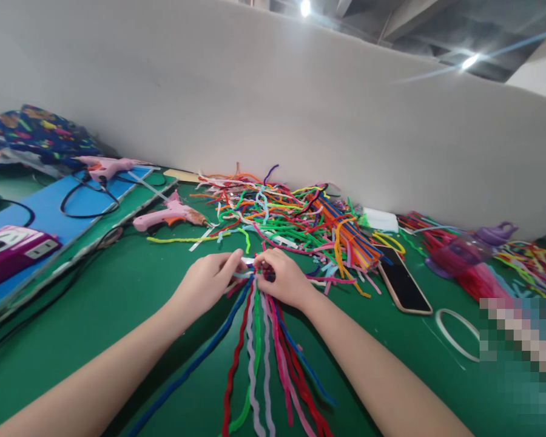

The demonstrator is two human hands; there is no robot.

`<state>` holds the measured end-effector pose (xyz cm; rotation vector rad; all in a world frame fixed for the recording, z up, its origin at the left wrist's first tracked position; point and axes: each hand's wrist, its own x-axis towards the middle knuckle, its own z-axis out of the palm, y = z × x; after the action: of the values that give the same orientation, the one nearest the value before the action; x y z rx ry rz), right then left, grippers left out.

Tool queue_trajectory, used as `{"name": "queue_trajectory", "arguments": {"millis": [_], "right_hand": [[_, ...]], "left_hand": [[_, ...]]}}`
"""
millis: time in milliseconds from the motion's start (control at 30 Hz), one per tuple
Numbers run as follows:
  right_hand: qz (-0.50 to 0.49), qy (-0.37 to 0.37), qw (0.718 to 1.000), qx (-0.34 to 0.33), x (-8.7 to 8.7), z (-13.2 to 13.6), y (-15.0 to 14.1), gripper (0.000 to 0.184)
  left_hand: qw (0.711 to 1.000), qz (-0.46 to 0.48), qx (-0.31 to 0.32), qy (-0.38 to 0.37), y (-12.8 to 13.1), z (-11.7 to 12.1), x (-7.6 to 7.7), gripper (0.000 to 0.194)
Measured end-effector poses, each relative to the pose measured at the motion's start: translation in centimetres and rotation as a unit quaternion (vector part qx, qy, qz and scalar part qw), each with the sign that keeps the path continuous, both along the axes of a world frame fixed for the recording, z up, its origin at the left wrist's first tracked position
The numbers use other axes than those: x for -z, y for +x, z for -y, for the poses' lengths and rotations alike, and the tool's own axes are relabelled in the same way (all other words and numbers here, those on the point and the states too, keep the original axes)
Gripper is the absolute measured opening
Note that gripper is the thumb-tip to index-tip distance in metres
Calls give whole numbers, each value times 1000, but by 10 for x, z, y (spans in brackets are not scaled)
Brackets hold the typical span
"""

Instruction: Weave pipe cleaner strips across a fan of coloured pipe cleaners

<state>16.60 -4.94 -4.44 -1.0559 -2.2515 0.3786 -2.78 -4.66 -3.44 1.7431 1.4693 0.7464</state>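
A fan of wavy pipe cleaners (253, 352) in blue, red, green, lilac and pink hangs toward me, gathered at its top between my hands. My left hand (204, 280) is closed at the left side of the gathered spot, thumb and fingers pinched where pale pipe cleaner ends show. A small white piece (247, 261) shows by its thumb. My right hand (284, 278) pinches the gathered strands from the right, its fingertips curled over them. The exact joining point lies partly hidden behind the fingers.
Behind my hands lies a heap of loose pipe cleaners (273, 209), with an orange and blue bundle (346, 233). A pink glue gun (170, 215) rests left, another glue gun (104, 167) beyond. On the right are a phone (404, 282), a white ring (457, 334) and a purple-lidded bottle (468, 249).
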Motion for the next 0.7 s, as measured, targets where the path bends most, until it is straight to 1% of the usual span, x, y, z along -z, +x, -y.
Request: {"name": "queue_trajectory", "arguments": {"millis": [100,167,267,300,367,467,533,633,700], "right_hand": [[-3,2,1000,-1,1,-1,0,18],[-5,7,1000,-4,2,-1,0,19],[-1,16,1000,-9,2,-1,0,18],[2,18,1000,-10,2,-1,-1,17],[5,18,1000,-11,1,-1,-1,16],[4,10,1000,-12,0,-1,-2,17],[0,1,1000,-9,-1,-1,-1,18],[-8,-27,1000,-3,-4,-2,0,24],[-2,-56,998,-3,-10,-2,2,27]], "left_hand": [[996,85,-4,-18,2,-2,1,47],[986,156,-21,-48,4,-1,-2,43],[956,254,-53,-136,7,2,-10,40],[945,276,-56,-166,8,4,-13,38],[930,304,-57,-200,10,6,-16,32],[911,347,-56,-217,11,7,-15,25],[891,390,-59,-226,10,6,-13,24],[863,442,-51,-239,10,4,-11,26],[852,457,-45,-249,10,3,-11,28]]}}
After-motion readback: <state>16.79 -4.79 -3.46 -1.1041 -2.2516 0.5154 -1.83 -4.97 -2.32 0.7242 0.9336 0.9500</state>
